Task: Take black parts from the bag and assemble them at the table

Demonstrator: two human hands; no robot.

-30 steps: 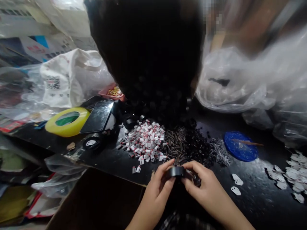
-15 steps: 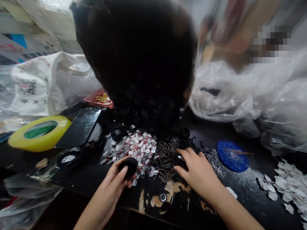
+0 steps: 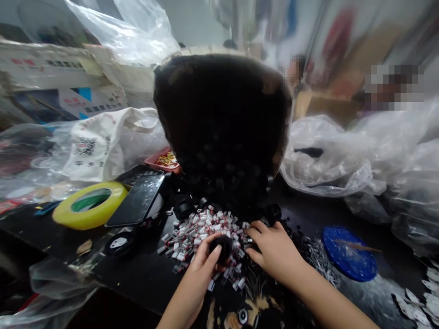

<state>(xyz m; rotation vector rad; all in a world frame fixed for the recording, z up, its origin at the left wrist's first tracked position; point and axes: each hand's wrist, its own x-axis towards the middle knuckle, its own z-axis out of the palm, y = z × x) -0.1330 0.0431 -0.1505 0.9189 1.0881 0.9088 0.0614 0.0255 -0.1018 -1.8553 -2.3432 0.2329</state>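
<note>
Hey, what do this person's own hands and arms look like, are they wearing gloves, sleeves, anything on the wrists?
Both are bare. The left hand and the right hand wear no gloves, and no rings show on the fingers. No watch or bracelet shows on either wrist. Both forearms are uncovered to the bottom edge of the picture, with no sleeve in view.

Dark worktable (image 3: 377,219), worn bare at the near edge, clear plastic bags (image 3: 329,155) heaped behind, cardboard boxes (image 3: 61,77) stacked at back left, dim lighting.

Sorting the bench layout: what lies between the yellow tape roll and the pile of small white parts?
In the head view, a flat dark tray lies between the yellow tape roll and the white parts.
</note>
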